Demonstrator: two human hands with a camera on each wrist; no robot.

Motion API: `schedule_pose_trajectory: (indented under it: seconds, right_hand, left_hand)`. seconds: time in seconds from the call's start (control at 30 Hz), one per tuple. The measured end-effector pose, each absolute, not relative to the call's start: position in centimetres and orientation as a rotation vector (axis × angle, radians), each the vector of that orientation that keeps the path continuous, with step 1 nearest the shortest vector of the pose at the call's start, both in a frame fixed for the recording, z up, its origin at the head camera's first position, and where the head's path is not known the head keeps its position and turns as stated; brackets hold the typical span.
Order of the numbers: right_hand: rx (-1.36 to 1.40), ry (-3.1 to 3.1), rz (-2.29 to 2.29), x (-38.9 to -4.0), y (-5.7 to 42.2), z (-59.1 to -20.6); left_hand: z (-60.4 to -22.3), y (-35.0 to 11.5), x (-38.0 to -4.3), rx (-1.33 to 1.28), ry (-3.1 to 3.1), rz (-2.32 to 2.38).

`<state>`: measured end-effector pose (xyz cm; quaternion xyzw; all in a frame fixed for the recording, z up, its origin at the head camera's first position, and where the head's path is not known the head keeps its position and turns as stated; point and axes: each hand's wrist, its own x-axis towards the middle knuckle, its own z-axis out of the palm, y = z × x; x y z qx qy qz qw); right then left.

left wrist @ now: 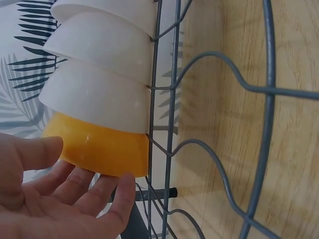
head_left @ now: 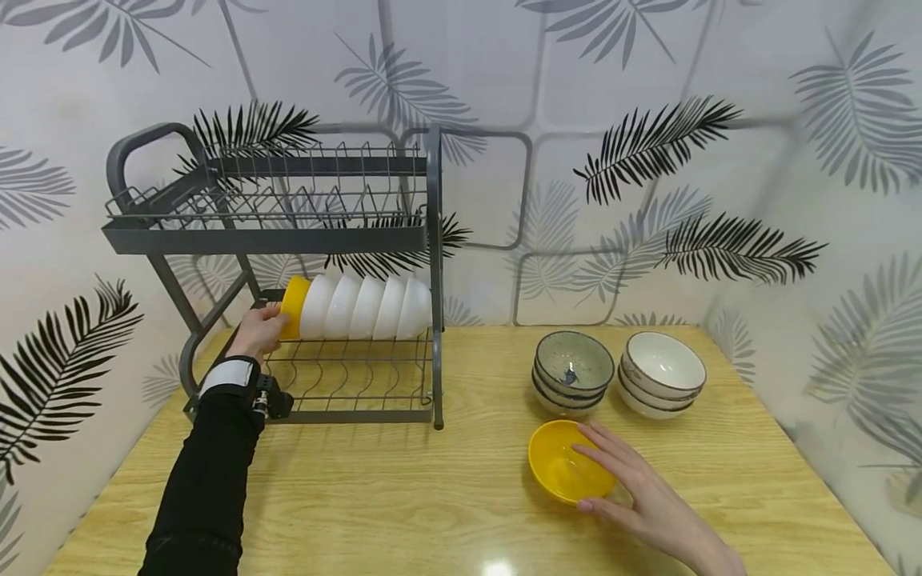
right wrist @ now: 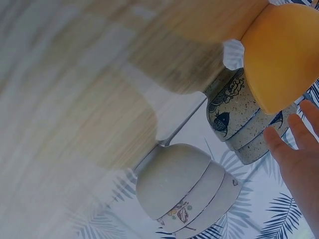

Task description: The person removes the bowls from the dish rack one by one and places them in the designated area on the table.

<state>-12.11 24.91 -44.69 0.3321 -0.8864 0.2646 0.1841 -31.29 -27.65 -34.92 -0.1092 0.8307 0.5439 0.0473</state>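
In the head view my left hand [head_left: 261, 330] is at the left end of a row of bowls on the rack's lower tier. Its thumb and fingers are around the base of a yellow bowl [left wrist: 107, 149], which lies on its side against several white bowls [head_left: 367, 308]. My right hand [head_left: 644, 492] is at a second yellow bowl [head_left: 565, 464], upright on the table. Its fingers are spread over the right side of that bowl, the thumb near the front rim. The right wrist view shows these fingers [right wrist: 299, 144] fairly straight beside the bowl.
A grey two-tier dish rack [head_left: 266, 240] stands at the left; its upper wire tier holds no dishes. Behind the right-hand yellow bowl are stacked speckled grey bowls [head_left: 575, 368] and stacked cream bowls [head_left: 663, 372]. A leaf-patterned wall [head_left: 720, 288] borders the wooden table [head_left: 374, 496].
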Motion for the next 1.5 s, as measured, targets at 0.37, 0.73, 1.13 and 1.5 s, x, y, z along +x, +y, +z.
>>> schedule_pose_trajectory:
  seconds: [0.37,0.73,1.13,1.5]
  right_hand:
    - [0.937,-2.503,0.756,-11.9,24.8,-44.8]
    - [0.926,-2.512,0.748,-11.8,24.8,-44.8]
    - [0.917,-2.518,0.741,-11.9,24.8,-44.7]
    - [0.903,-2.525,0.748,-11.9,24.8,-44.6]
  left_hand:
    - [-35.9,-27.7,-31.5,-0.444,2.581,1.722]
    - [-36.0,-28.0,-31.6,-0.491,2.647,1.716]
    - [-36.2,-28.1,-31.6,-0.555,2.781,1.783]
    - [-35.5,-28.0,-30.8,-0.7,2.803,1.947]
